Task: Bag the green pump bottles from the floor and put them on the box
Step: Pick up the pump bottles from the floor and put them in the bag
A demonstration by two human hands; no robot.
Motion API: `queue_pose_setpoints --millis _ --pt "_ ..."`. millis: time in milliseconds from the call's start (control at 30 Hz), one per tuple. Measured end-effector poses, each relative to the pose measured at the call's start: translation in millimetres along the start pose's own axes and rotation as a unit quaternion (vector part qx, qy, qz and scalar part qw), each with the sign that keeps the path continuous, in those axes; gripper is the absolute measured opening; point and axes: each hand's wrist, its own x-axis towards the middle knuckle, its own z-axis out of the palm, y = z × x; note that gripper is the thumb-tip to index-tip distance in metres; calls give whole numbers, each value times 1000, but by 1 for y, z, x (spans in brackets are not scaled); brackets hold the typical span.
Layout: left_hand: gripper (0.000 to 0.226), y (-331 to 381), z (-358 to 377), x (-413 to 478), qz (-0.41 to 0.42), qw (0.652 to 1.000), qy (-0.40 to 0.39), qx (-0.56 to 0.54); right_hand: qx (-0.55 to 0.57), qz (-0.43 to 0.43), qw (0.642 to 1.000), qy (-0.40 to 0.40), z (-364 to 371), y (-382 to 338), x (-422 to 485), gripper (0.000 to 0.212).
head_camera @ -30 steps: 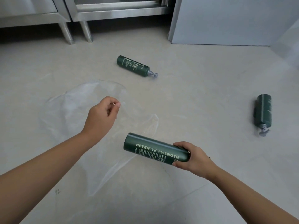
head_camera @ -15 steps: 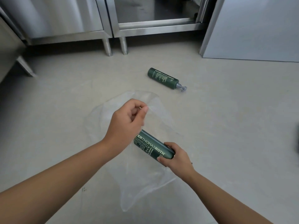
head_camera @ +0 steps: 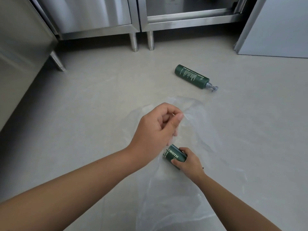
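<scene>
Pale grey floor [head_camera: 86, 104] fills most of the view, bordered at the far side by steel cabinets [head_camera: 93, 15] on short legs. A thin clear plastic bag [head_camera: 201, 129] is held up above the floor. Its upper edge is pinched between the thumb and curled fingers of the left hand [head_camera: 156, 129], and the film hangs down toward the viewer.

One green pump bottle [head_camera: 175, 155] is gripped round its barrel by the right hand [head_camera: 189, 162], just below the left hand. Whether its leading end is already inside the film cannot be told. A second bottle [head_camera: 191, 76] lies on its side on the floor beyond the bag, pump pointing right, well apart from both hands. No box is seen.

The bottles are judged rigid, smooth and moderately weighty, and are best taken round the barrel rather than by the thin pump neck. The bag is judged flimsy and clingy, so its mouth should be spread by the rim.
</scene>
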Motion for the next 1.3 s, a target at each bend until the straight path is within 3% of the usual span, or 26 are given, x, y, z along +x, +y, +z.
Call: queue_pose_setpoints --millis 400,733,900,1033,1133,1300 --pt "9 -10 10 5 -9 999 -19 36 -76 -5 997 -8 10 10 1 59" --pt "15 -27 32 11 16 997 -42 69 -80 -111 991 5 -30 24 -76 47" --pt "19 -30 43 14 8 996 -48 71 -54 -69 991 103 -44 60 -116 19" --pt "20 -32 50 16 7 998 -43 54 -25 16 982 189 -55 86 -136 23" --pt "20 -33 52 16 10 998 -41 48 12 77 974 215 -65 103 -138 14" --pt "18 -31 44 14 11 999 -28 32 60 132 966 215 -78 114 -127 26"
